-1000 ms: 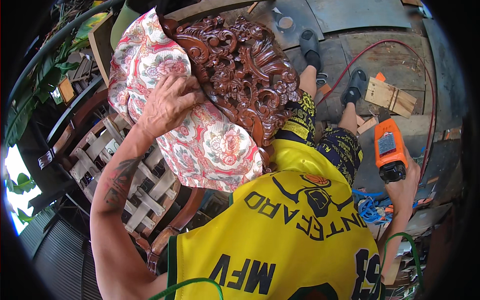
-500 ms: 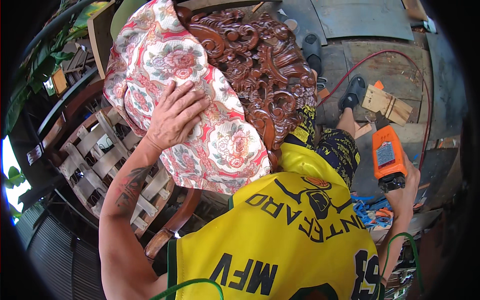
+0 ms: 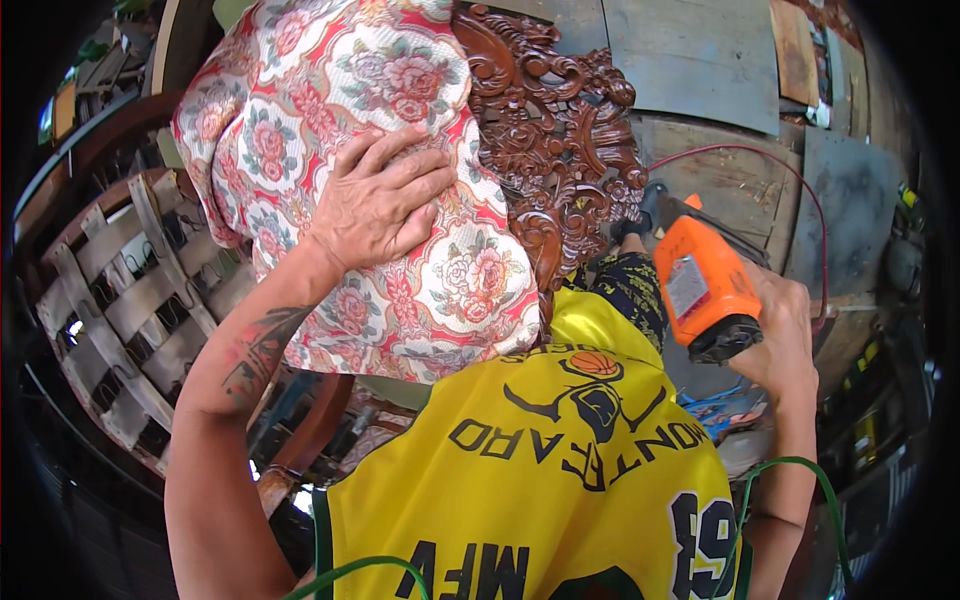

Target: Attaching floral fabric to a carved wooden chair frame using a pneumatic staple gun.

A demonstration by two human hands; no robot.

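My left hand (image 3: 385,200) lies flat on a red and white floral upholstery fabric (image 3: 300,150), pressing on it with its fingers stretched out. The fabric drapes over the left part of a dark brown carved wooden furniture piece (image 3: 570,150) with scrolls and openwork, and it hides whatever lies beneath. To the right, my right hand (image 3: 782,325) is wrapped round the handle of an orange air stapler (image 3: 700,285) with a black end cap. The stapler is held in the air, apart from the fabric and near the carved wood's right side.
At the left stands a wooden chair frame with woven pale webbing (image 3: 135,270). A red hose (image 3: 800,180) curves over the grey and wooden floor boards (image 3: 690,70). Blue strips (image 3: 715,412) lie below the stapler. A sandalled foot shows beside the carving.
My right hand has brought the stapler left, closer to the carved wood, and tilted it. My left hand stays flat on the fabric. The view has shifted.
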